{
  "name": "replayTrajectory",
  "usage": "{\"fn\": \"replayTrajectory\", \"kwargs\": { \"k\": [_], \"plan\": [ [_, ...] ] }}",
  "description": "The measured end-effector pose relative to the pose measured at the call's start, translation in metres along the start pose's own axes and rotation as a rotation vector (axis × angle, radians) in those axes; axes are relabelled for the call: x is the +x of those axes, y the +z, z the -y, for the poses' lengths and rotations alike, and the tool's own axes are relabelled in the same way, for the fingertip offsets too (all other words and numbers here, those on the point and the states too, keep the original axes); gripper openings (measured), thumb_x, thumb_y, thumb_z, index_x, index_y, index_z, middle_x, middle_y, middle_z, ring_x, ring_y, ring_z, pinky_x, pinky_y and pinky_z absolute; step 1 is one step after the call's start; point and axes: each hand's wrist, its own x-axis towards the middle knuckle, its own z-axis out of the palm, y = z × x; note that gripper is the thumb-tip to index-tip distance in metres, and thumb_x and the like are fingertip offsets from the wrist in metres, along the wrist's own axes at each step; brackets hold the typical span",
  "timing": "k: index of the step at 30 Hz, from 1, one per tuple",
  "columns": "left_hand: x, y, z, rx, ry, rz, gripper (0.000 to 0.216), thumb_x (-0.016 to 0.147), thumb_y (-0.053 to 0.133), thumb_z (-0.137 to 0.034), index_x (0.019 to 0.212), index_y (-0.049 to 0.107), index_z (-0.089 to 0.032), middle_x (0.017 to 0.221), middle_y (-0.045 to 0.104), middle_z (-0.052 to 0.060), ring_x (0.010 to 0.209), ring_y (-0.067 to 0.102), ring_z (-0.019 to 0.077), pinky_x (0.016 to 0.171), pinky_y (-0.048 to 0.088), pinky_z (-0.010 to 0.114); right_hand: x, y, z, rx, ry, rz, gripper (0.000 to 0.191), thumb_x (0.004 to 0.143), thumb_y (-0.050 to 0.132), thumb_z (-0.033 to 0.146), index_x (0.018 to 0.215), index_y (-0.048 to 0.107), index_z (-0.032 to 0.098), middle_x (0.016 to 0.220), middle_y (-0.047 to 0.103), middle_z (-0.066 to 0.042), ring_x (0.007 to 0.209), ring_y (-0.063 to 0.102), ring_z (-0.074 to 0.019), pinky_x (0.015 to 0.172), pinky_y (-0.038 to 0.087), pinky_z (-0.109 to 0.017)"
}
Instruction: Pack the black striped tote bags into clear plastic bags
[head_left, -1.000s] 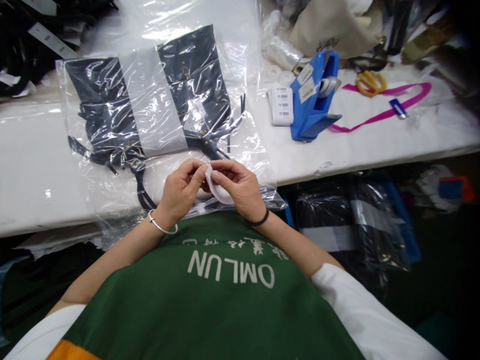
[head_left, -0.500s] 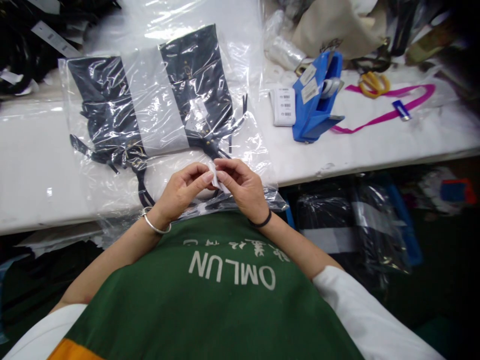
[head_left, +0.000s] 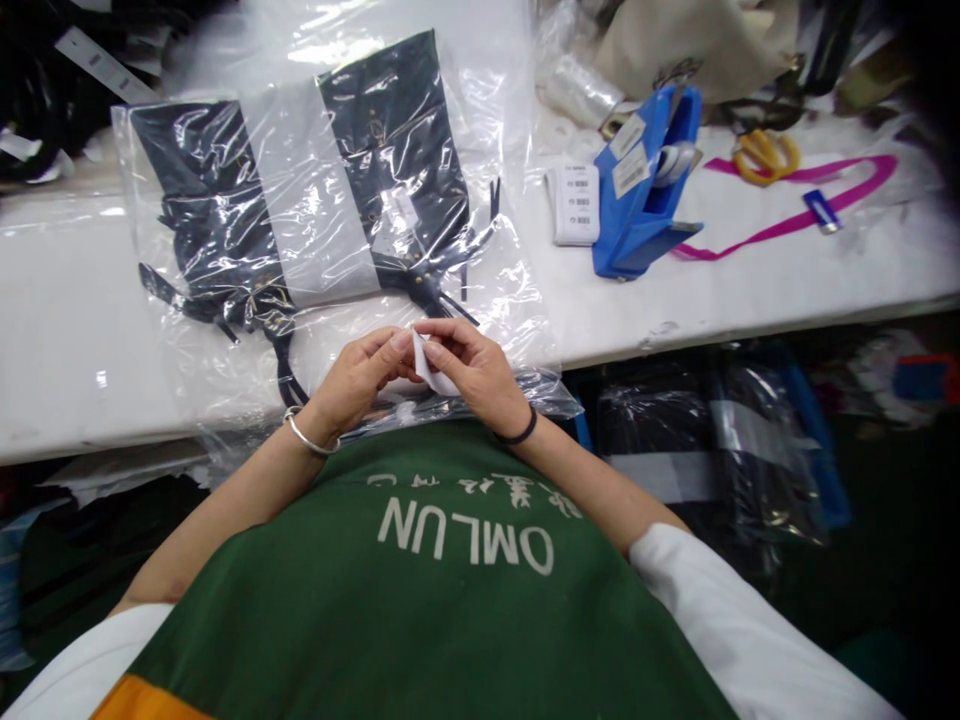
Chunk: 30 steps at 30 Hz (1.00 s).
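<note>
My left hand [head_left: 358, 378] and my right hand [head_left: 471, 372] meet over the near edge of the white table [head_left: 67, 330]. Both pinch a small white paper strip [head_left: 424, 362] between thumb and fingertips. Just beyond my hands lies a clear plastic bag [head_left: 330, 200] holding a dark navy and grey bag with straps. A silver bangle circles my left wrist, a dark band my right.
A blue tape dispenser [head_left: 645, 190] stands at the right, next to a white stack of barcode labels [head_left: 576, 204]. Farther right lie yellow scissors [head_left: 765, 152] and a pink ribbon [head_left: 795, 210]. More bagged goods [head_left: 720, 440] sit under the table.
My fingers have worked the white strip, which now shows smaller and more folded between them. My hands stay at the same spot; the view shifted slightly.
</note>
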Motion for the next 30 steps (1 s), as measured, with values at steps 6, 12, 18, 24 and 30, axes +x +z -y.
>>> {"fn": "replayTrajectory", "kwargs": {
  "k": [6, 12, 18, 24, 30],
  "plan": [
    [0.003, 0.001, -0.001, -0.053, -0.038, -0.013, 0.041, 0.084, 0.069, -0.051, 0.095, 0.07, -0.012, 0.081, 0.068, 0.006, 0.073, 0.065, 0.0157, 0.073, 0.055, 0.029, -0.003, 0.002, 0.003, -0.015, -0.018, -0.001, 0.035, 0.087, 0.068, 0.048, 0.11, 0.069, 0.023, 0.101, 0.067, -0.004, 0.09, 0.061, -0.0163, 0.087, 0.052, -0.032],
    [0.003, 0.002, -0.004, -0.089, -0.035, -0.017, 0.036, 0.083, 0.071, -0.047, 0.094, 0.071, -0.012, 0.082, 0.068, 0.006, 0.075, 0.065, 0.0157, 0.072, 0.055, 0.027, -0.004, 0.004, 0.002, -0.009, -0.028, -0.016, 0.039, 0.085, 0.068, 0.053, 0.11, 0.067, 0.023, 0.105, 0.067, -0.004, 0.093, 0.061, -0.017, 0.09, 0.053, -0.034],
    [0.002, 0.004, -0.009, -0.037, -0.001, -0.015, 0.029, 0.082, 0.072, -0.042, 0.087, 0.07, -0.014, 0.081, 0.068, 0.005, 0.074, 0.064, 0.0156, 0.07, 0.053, 0.027, -0.005, 0.003, 0.005, 0.047, 0.006, -0.031, 0.039, 0.086, 0.065, 0.055, 0.108, 0.064, 0.023, 0.096, 0.066, -0.002, 0.083, 0.061, -0.0146, 0.08, 0.054, -0.03],
    [0.002, 0.012, -0.018, 0.283, 0.16, -0.076, 0.025, 0.083, 0.072, -0.04, 0.083, 0.07, -0.015, 0.08, 0.067, 0.003, 0.072, 0.06, 0.0137, 0.071, 0.049, 0.025, -0.009, -0.004, 0.012, 0.012, -0.003, -0.026, 0.042, 0.079, 0.075, 0.05, 0.107, 0.061, 0.022, 0.096, 0.064, -0.002, 0.088, 0.062, -0.0165, 0.081, 0.054, -0.031],
    [0.008, 0.018, -0.019, 0.121, 0.089, -0.06, 0.026, 0.08, 0.074, -0.042, 0.083, 0.068, -0.016, 0.079, 0.065, 0.002, 0.07, 0.059, 0.0124, 0.069, 0.05, 0.024, -0.026, -0.06, 0.014, 0.108, 0.006, -0.254, 0.042, 0.075, 0.079, 0.037, 0.112, 0.063, 0.025, 0.099, 0.069, 0.0, 0.093, 0.065, -0.0172, 0.085, 0.056, -0.032]
  ]
}}
